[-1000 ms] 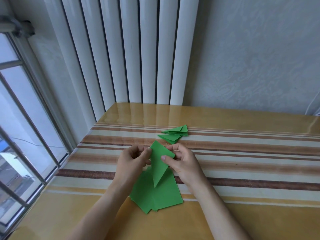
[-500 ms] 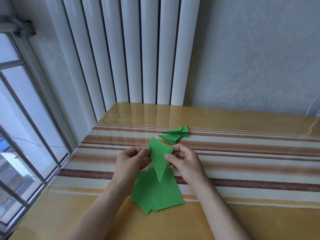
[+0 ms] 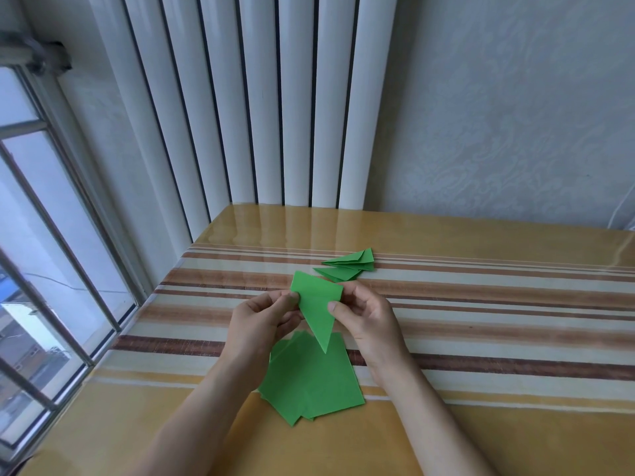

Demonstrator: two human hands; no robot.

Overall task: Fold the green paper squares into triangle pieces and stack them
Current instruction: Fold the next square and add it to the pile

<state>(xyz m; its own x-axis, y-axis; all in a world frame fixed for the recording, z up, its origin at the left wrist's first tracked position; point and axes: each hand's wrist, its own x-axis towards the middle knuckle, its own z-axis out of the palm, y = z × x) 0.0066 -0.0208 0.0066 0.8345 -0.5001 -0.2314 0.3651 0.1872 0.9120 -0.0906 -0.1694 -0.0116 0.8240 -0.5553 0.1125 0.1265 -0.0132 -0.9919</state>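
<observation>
Both hands pinch one folded green paper piece in the air above the striped table. The left hand has its thumb tip pressed on the piece's left edge, with the curled fingers behind the paper. The right hand grips the right edge the same way: thumb on the front, fingers curled behind at the upper corner. The piece is a long, narrow triangle — broad at the top, tapering to a sharp point that hangs downward — matte and smooth, with crisp edges.

Directly below that point, on the table, lies a loose pile of flat green paper squares, fanned so several corners stick out at the near left. Beyond the held piece, farther from the person, a small stack of folded green triangles rests on the pale stripes. The tabletop is glossy, banded in brown, cream and yellow, and reflects the white ribbed radiator standing behind it.
</observation>
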